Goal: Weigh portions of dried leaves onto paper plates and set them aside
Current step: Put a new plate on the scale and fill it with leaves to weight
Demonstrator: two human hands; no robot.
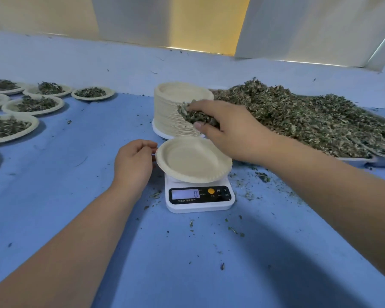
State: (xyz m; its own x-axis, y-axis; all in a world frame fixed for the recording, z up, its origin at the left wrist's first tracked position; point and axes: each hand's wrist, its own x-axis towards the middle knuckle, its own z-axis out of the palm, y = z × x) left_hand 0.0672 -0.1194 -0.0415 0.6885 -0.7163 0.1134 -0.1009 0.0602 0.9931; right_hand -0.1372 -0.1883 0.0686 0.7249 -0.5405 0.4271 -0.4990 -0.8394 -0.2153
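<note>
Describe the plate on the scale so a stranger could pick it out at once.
On the blue table, find the white digital scale in front of the tall plate stack. The paper plate sits on its platform, below the right hand gripping dried leaves. Unlike the plates at left, it is empty.

Right hand (229, 127) gripping dried leaves (195, 115) above empty plate (192, 160), scale (199, 197)

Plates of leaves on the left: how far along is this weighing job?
Done: several filled plates sit aside at left. In hand: an empty plate rests on the scale, which reads 0; the left hand pinches its rim while the right hand grips a handful of leaves near it. Remaining: a large heap of leaves on the tray and a tall stack of plates.
</note>
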